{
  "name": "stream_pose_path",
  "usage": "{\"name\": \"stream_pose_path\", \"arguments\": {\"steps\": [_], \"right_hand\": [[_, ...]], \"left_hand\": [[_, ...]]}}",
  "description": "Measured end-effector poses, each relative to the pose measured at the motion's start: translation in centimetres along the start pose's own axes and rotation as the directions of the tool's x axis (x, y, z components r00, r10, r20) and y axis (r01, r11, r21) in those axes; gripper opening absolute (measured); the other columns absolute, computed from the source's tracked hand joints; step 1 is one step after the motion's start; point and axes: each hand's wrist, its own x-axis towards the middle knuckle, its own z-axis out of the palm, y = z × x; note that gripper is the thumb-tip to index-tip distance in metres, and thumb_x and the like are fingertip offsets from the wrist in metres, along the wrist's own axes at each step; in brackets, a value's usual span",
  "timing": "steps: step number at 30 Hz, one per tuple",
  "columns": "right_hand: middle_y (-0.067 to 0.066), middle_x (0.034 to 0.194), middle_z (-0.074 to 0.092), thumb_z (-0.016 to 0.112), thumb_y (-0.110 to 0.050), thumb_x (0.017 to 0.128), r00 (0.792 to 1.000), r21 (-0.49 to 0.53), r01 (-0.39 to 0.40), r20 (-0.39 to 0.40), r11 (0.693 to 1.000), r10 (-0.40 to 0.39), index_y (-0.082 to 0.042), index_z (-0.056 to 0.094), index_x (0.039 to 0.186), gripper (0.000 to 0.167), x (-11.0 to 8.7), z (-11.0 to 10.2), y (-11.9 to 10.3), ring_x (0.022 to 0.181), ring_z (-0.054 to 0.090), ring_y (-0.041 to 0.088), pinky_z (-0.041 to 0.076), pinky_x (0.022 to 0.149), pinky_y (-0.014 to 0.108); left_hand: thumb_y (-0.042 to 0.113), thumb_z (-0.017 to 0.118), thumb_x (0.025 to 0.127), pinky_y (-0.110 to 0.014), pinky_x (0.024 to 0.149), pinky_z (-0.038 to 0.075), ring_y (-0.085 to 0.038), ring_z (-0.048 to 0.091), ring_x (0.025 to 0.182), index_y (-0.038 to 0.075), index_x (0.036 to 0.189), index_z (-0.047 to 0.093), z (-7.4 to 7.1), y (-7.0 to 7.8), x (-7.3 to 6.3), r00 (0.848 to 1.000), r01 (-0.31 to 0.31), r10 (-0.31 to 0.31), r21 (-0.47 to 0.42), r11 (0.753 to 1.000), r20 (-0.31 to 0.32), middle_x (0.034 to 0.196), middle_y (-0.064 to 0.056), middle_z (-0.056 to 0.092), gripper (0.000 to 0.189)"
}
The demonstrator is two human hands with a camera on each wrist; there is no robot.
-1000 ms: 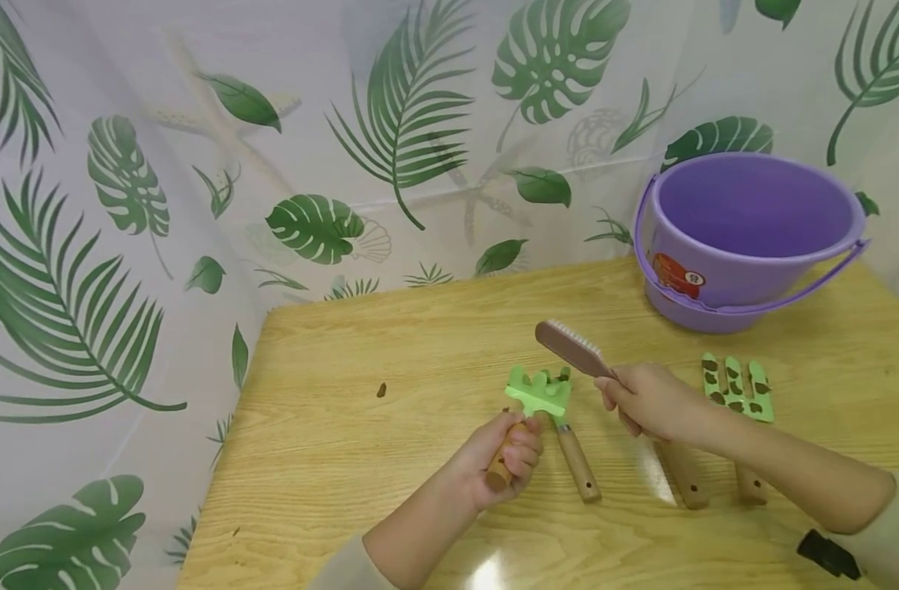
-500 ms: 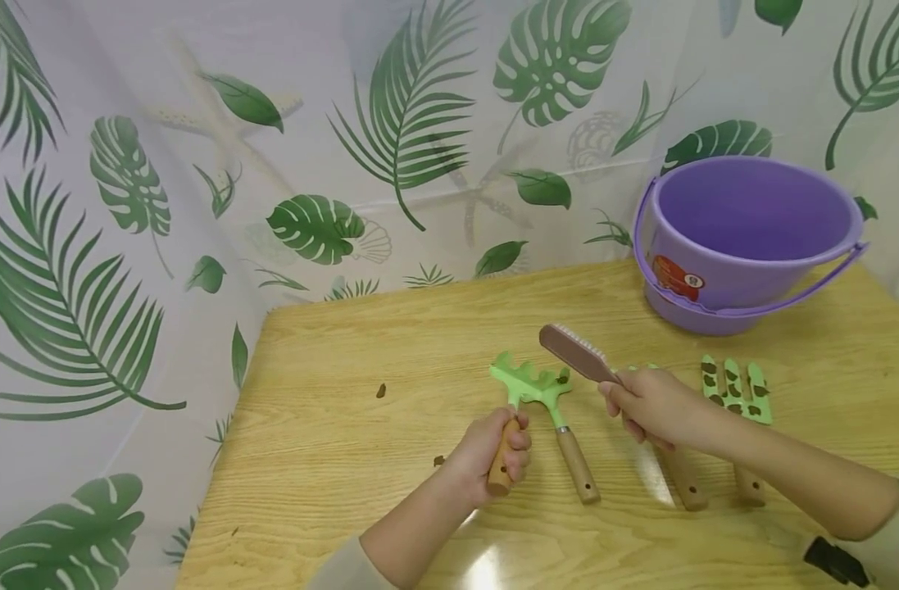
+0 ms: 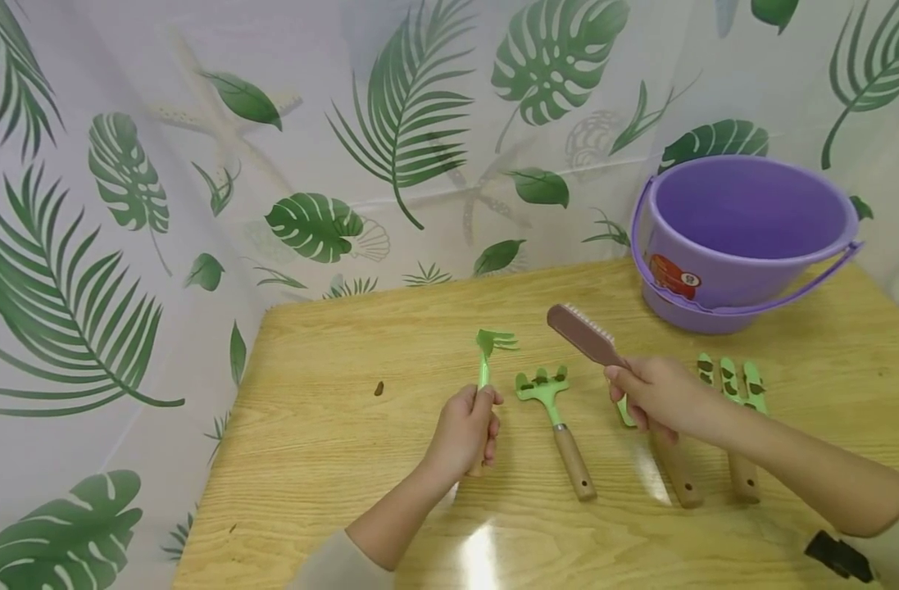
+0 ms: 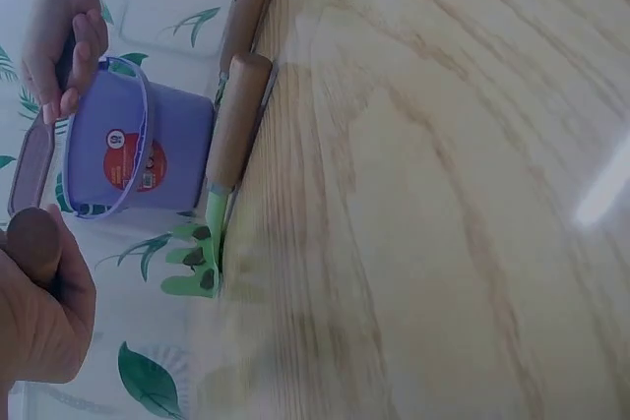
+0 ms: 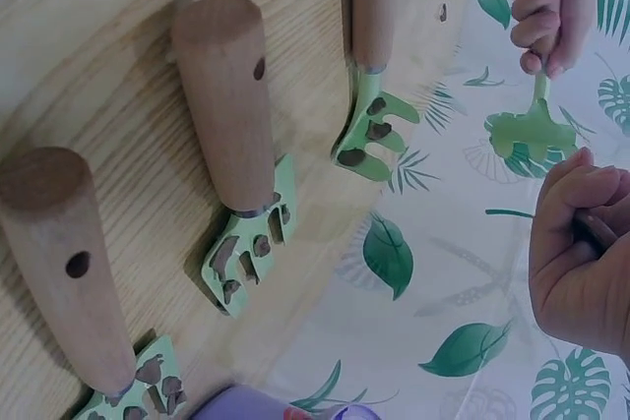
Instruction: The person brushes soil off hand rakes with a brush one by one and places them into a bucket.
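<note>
My left hand (image 3: 465, 430) grips the wooden handle of a small green hand rake (image 3: 497, 339), its tines pointing right. In the left wrist view the butt of that handle (image 4: 33, 243) sticks out of the fist. A brown brush with white bristles (image 3: 585, 334) is held by its handle in my right hand (image 3: 666, 401), bristles up and to the right. Between the hands a second green rake (image 3: 573, 463) lies on the table, brown lumps on its tines. Under the right forearm lie two green forks, one (image 5: 251, 243) seen whole in the right wrist view, also with brown lumps.
A purple bucket (image 3: 737, 283) with its handle hanging down in front stands at the back right of the wooden table (image 3: 309, 475). One brown crumb (image 3: 379, 388) lies left of the tools. A leaf-patterned sheet (image 3: 419, 123) hangs behind the table.
My left hand has turned the rake it holds from facing me to sideways and moved it left, apart from the rake on the table. The brush has risen slightly.
</note>
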Motion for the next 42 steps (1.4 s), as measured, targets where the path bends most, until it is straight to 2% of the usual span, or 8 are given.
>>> {"name": "stream_pose_path", "arguments": {"steps": [6,12,15,17,22,25,29,42], "right_hand": [[0.002,0.052,0.048,0.033,-0.035,0.104,1.000,0.058,-0.024,0.021,0.998,0.023,-0.002,0.052,0.088,0.041,-0.1,-0.7,-0.3,0.032,0.036,0.008,0.036,0.032,0.026],[0.002,0.050,0.049,0.036,-0.036,0.103,0.997,0.150,-0.062,0.048,0.987,0.056,0.000,0.053,0.089,0.042,-0.1,-0.8,-0.4,0.031,0.040,0.008,0.035,0.031,0.024],[0.001,0.051,0.049,0.037,-0.034,0.103,0.994,0.233,-0.080,0.090,0.969,0.061,0.001,0.053,0.090,0.041,-0.1,-0.8,-0.5,0.031,0.040,0.006,0.035,0.030,0.023],[0.000,0.051,0.049,0.037,-0.034,0.103,0.991,0.294,-0.089,0.126,0.952,0.053,0.002,0.052,0.090,0.040,-0.2,-0.8,-0.5,0.031,0.039,0.005,0.035,0.030,0.021],[-0.003,0.051,0.049,0.040,-0.035,0.102,0.971,0.466,-0.126,0.240,0.876,0.011,0.001,0.050,0.089,0.039,-0.4,-0.6,-0.8,0.032,0.039,0.003,0.036,0.031,0.017],[-0.004,0.051,0.048,0.041,-0.034,0.101,0.953,0.537,-0.154,0.301,0.830,-0.018,-0.001,0.049,0.088,0.037,-0.6,-0.5,-1.2,0.032,0.039,0.002,0.037,0.031,0.016],[-0.005,0.051,0.048,0.042,-0.034,0.101,0.940,0.578,-0.159,0.336,0.800,-0.055,-0.002,0.049,0.087,0.036,-0.7,-0.1,-1.8,0.032,0.038,0.001,0.037,0.032,0.016],[-0.007,0.048,0.044,0.042,-0.037,0.101,0.918,0.651,-0.186,0.383,0.736,-0.107,-0.009,0.052,0.081,0.036,0.2,1.7,-2.9,0.032,0.033,0.001,0.030,0.032,0.018]], "left_hand": [[0.034,0.037,0.103,-0.017,0.035,0.032,-0.009,0.041,0.041,0.001,0.102,0.054,-0.9,-0.4,-0.5,0.992,-0.123,0.112,0.357,0.926,0.050,0.066,-0.008,0.054,0.037],[0.032,0.039,0.103,-0.014,0.038,0.022,-0.003,0.029,0.041,0.009,0.092,0.052,-1.8,-0.3,-0.5,0.934,-0.349,0.315,0.619,0.703,0.168,0.058,0.005,0.045,0.029],[0.028,0.043,0.102,-0.012,0.038,0.019,-0.001,0.024,0.042,0.010,0.086,0.051,-2.0,-0.5,-0.3,0.888,-0.414,0.417,0.732,0.542,0.194,0.056,0.009,0.037,0.025],[0.026,0.048,0.100,-0.012,0.038,0.018,0.000,0.022,0.043,0.011,0.083,0.051,-2.0,-0.6,-0.2,0.846,-0.431,0.488,0.813,0.392,0.213,0.056,0.009,0.035,0.023],[0.029,0.060,0.093,-0.013,0.034,0.017,-0.001,0.018,0.043,0.012,0.081,0.053,-2.2,-0.9,0.1,0.676,-0.364,0.669,0.929,-0.060,0.308,0.053,0.008,0.037,0.022],[0.031,0.065,0.090,-0.015,0.032,0.018,-0.002,0.016,0.044,0.012,0.080,0.054,-2.2,-1.1,0.3,0.595,-0.287,0.724,0.934,-0.215,0.349,0.052,0.007,0.038,0.024],[0.032,0.066,0.088,-0.016,0.032,0.016,-0.002,0.016,0.043,0.012,0.078,0.054,-2.2,-1.1,0.6,0.572,-0.250,0.735,0.931,-0.265,0.363,0.052,0.007,0.037,0.026],[0.033,0.063,0.091,-0.017,0.031,0.018,-0.002,0.020,0.039,0.013,0.077,0.054,-1.3,0.1,1.1,0.554,-0.240,0.743,0.927,-0.289,0.375,0.051,0.007,0.041,0.026]]}}
